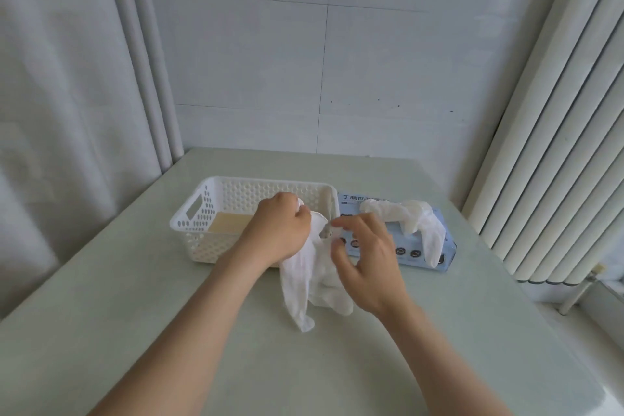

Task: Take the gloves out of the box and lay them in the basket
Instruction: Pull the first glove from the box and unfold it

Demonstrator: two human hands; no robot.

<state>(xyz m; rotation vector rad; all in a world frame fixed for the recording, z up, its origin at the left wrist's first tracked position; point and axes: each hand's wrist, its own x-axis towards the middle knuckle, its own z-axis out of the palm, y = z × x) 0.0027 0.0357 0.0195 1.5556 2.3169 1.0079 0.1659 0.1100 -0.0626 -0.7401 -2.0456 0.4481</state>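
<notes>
My left hand (280,230) grips the cuff end of a white glove (304,280) at the near right corner of the white perforated basket (202,213). The glove hangs down from that hand onto the table in front of the basket. My right hand (364,260) hovers just to the right with loosely spread, bent fingers; its fingertips are close to the glove's upper edge, and contact is unclear. The light blue glove box (398,243) lies to the right of the basket, and more white gloves (412,216) spill out of its top and drape over its front.
A tan flat sheet (229,223) lies on the basket's floor. The pale green table (304,365) meets a tiled wall behind, with a curtain (67,111) on the left and a white radiator (557,162) on the right.
</notes>
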